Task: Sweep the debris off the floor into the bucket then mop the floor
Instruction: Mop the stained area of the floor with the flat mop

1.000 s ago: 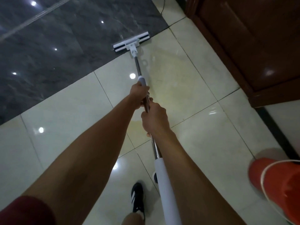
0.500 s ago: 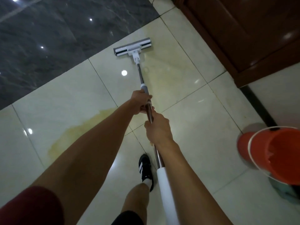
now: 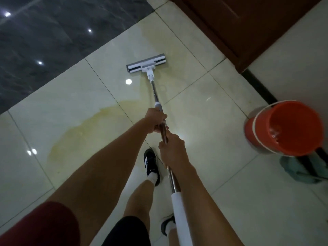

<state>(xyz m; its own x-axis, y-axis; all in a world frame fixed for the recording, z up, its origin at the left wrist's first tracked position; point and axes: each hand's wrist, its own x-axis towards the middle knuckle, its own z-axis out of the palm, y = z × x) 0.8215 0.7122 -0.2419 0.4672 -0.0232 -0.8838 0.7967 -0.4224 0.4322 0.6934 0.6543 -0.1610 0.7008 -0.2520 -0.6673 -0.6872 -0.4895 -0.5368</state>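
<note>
A flat mop with a white and grey head [image 3: 146,66] rests on the cream floor tiles, its metal pole [image 3: 155,92] running back toward me. My left hand [image 3: 154,121] grips the pole higher up, near a white collar. My right hand [image 3: 171,150] grips it just behind, above the white lower sleeve [image 3: 181,217]. A yellowish wet stain [image 3: 83,134] spreads on the tiles left of the pole. An orange bucket [image 3: 291,128] with some water in it stands at the right.
A dark wooden door and frame [image 3: 248,27] fill the top right. Dark marble floor [image 3: 53,41] lies at the top left. A grey-green cloth [image 3: 300,171] lies behind the bucket. My shoe [image 3: 150,162] stands under the pole.
The mop head has been pulled back from the dark marble edge toward me across the cream tiles. I have stepped back, so the bucket and more of the stain show.
</note>
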